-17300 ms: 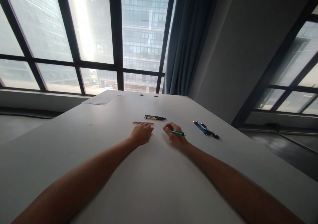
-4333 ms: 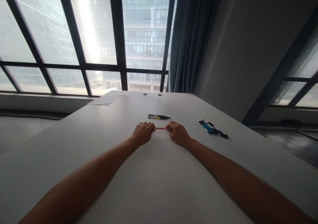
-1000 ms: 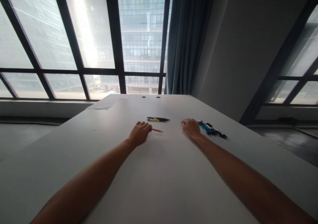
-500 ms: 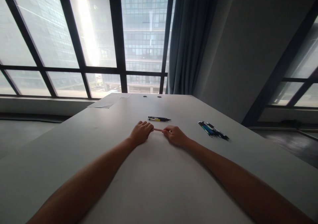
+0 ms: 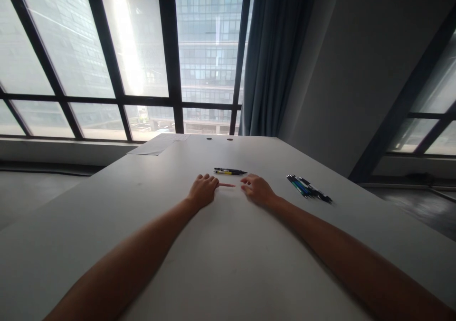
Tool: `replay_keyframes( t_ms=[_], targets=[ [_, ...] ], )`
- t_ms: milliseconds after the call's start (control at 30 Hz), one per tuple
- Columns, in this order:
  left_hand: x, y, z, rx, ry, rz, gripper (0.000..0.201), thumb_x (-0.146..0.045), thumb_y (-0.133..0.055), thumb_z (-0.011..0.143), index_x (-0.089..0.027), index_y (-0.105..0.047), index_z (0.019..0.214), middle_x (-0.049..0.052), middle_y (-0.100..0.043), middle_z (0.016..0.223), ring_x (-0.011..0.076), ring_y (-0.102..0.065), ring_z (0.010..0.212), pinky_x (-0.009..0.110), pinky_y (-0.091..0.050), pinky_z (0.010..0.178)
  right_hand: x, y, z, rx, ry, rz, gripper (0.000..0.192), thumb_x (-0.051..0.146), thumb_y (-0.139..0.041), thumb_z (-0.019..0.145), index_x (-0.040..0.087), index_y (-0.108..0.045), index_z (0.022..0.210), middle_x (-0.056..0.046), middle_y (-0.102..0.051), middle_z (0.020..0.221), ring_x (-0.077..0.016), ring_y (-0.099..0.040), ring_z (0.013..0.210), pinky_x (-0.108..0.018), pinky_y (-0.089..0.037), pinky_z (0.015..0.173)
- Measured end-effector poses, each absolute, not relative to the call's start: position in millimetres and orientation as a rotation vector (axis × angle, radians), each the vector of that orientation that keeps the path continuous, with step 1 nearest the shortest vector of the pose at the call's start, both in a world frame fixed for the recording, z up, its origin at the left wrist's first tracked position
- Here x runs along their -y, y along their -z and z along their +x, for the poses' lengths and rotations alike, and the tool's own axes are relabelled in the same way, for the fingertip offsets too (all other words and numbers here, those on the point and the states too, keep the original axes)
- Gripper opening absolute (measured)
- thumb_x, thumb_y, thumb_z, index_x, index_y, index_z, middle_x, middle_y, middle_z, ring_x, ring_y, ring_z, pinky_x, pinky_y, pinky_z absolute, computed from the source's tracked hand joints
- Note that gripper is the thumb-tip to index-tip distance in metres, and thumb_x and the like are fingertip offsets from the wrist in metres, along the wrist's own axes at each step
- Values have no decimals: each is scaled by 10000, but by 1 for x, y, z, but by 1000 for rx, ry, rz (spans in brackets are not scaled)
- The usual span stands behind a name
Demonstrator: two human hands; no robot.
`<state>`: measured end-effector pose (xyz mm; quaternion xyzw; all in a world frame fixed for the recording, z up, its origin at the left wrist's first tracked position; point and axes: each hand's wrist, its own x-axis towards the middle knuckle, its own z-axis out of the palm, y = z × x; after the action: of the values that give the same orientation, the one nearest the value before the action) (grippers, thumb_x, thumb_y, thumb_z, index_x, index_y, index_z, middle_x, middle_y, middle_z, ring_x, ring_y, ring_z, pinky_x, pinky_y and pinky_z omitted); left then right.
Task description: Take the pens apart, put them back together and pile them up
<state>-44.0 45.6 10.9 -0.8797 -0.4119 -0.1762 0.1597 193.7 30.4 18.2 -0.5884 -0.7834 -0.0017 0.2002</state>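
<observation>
My left hand [image 5: 204,190] is closed around one end of a slim pink pen [image 5: 227,185], which sticks out to the right, low over the white table. Just past its free tip is my right hand [image 5: 259,189], thumb and fingers parted, holding nothing. A small gap separates it from the pen. Behind the pen lie a few dark pens [image 5: 230,171], one with a yellow part, side by side. To the right of my right hand rests a loose bunch of several black, blue and green pens [image 5: 308,188].
The white table [image 5: 221,264] stretches away towards large dark-framed windows. Sheets of paper [image 5: 151,145] lie at its far left edge, and two round dark holes sit near the far end. A blue curtain [image 5: 272,64] hangs behind, beside a grey wall.
My right hand has let go of the pink pen's right end and moved slightly right, its fingers opening. My left hand keeps its hold. The view has shifted a little.
</observation>
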Motion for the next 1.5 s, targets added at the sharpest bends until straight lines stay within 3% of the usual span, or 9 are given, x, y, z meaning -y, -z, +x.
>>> replay_keyframes(
  t_ms=[200, 433, 700, 833, 1000, 1100, 1200, 1367, 1500],
  targets=[
    [-51, -6, -46, 1249, 532, -2540, 237, -272, -441, 941, -173, -656, 937, 101, -658, 1007, 238, -557, 971, 384, -395, 827, -78, -21, 191, 2254, 289, -1766, 406, 256, -494, 883, 159, -593, 1265, -129, -548, 1276, -267, -454, 1148, -359, -354, 928],
    [-52, -3, -46, 1260, 569, -2540, 269, -344, -447, 947, -182, -660, 972, 91, -659, 1014, 234, -560, 976, 385, -403, 845, -98, -20, 175, 2290, 367, -1801, 261, 269, -523, 876, 142, -674, 1048, -150, -573, 1193, -278, -450, 1122, -369, -328, 914],
    [-51, -3, -47, 1264, 605, -2501, 260, -335, -449, 947, -181, -635, 1042, 91, -656, 1047, 234, -560, 994, 390, -415, 853, -93, -20, 173, 2294, 304, -1822, 190, 254, -567, 864, 183, -670, 1006, -112, -658, 1065, -252, -528, 1060, -343, -340, 864],
    [-46, -7, -45, 1128, 630, -2426, 338, -343, -415, 968, -181, -534, 1241, 112, -600, 1221, 242, -529, 1090, 405, -400, 910, -71, -28, 175, 2221, 338, -1779, 174, 212, -506, 898, 168, -648, 986, -113, -663, 1044, -233, -568, 983, -329, -357, 824],
    [-29, -11, -27, 820, 640, -2331, 418, -301, -361, 993, -184, -373, 1394, 104, -438, 1442, 254, -389, 1295, 452, -239, 1091, -28, -35, 172, 2172, 116, -1360, 148, 221, -507, 899, 175, -642, 937, -56, -697, 861, -180, -609, 783, -296, -390, 772],
    [-19, -12, -17, 826, 638, -2361, 416, -277, -369, 990, -180, -359, 1394, 110, -512, 1354, 251, -480, 1190, 425, -335, 1008, -12, -32, 168, 2099, -180, -1140, 184, 248, -494, 899, 170, -635, 811, -34, -685, 756, -150, -603, 690, -260, -415, 691],
    [-17, -12, -16, 918, 623, -2417, 340, -288, -371, 990, -170, -445, 1301, 96, -612, 1137, 231, -563, 973, 369, -428, 813, -6, -23, 168, 1957, -406, -1082, 234, 349, -506, 900, 162, -645, 873, -27, -674, 725, -152, -608, 676, -258, -434, 663],
    [-20, -13, -20, 965, 580, -2429, 243, -280, -342, 1000, -177, -556, 1053, 72, -622, 981, 213, -563, 874, 342, -425, 724, -7, -4, 171, 1959, -425, -1091, 443, 419, -359, 957, 159, -632, 725, -60, -659, 754, -162, -588, 704, -290, -429, 702],
    [-20, -13, -22, 948, 547, -2452, 250, -277, -334, 1004, -183, -559, 1059, 68, -625, 973, 205, -561, 884, 332, -421, 733, -7, -1, 170, 1958, -445, -1105, 422, 388, -347, 957, 160, -621, 731, -67, -657, 777, -165, -587, 725, -292, -426, 716]
  ],
)
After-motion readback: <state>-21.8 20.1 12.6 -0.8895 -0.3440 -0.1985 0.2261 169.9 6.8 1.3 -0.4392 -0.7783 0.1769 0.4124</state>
